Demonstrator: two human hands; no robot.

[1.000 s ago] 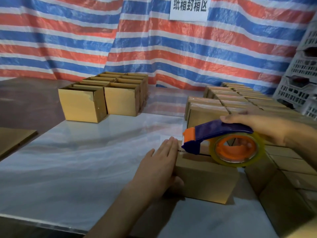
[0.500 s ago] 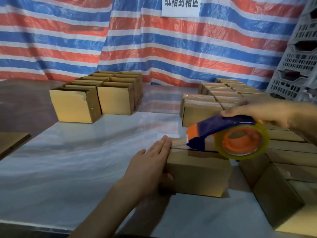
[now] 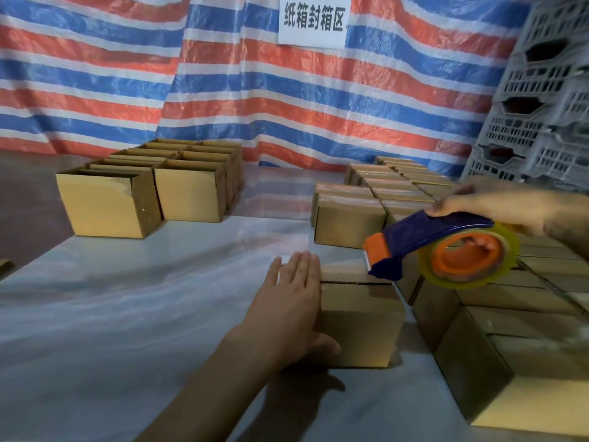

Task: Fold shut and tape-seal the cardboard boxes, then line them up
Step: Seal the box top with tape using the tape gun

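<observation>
Flat and straight-fingered, my left hand [image 3: 287, 309] presses the left side of the box [image 3: 360, 317], which sits mid-tabletop [image 3: 127, 314] with its flaps folded shut. My right hand [image 3: 487, 202] grips the tape dispenser [image 3: 424, 247] over the box's far right corner. Open boxes [image 3: 153, 186] stand back left, closed boxes [image 3: 382, 194] in rows at right.

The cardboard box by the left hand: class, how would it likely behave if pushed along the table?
The box probably slides easily: the table looks glossy, and the left hand braces its side. Likely light, being small and thin-walled, though contents are hidden. Unlikely to tip on its flat base; its seemingly untaped top flaps may flex.
</observation>
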